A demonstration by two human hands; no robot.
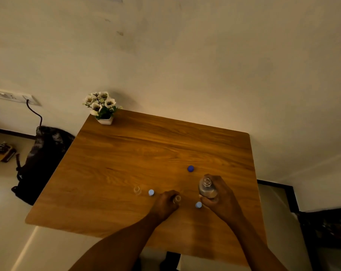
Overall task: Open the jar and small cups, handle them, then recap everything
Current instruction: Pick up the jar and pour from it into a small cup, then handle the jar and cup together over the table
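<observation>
Clear glass, the jar (207,188) stands open-mouthed at about four o'clock from the middle of the wooden table (146,153), and the right hand (221,194) grips it with fingers and thumb curled round its body. Its dark blue cap (190,168) lies on the wood just beyond it, toward twelve o'clock, apart from the hand. At nine o'clock from the jar, the left hand (166,202) curls its fingers round a small clear cup (177,198), uncapped, resting on the table. A pale blue lid (198,204) sits between the two hands, close to the right thumb. Farther out at nine o'clock a second pale blue lid (151,192) lies just beside another small clear cup (136,190), also open and untouched. At the table's far left corner, toward eleven o'clock, a white pot of white flowers (102,107) stands against the wall. A dark bag (44,159) leans on the floor at the table's left side, below a wall socket (13,96) with a cord plugged in.
</observation>
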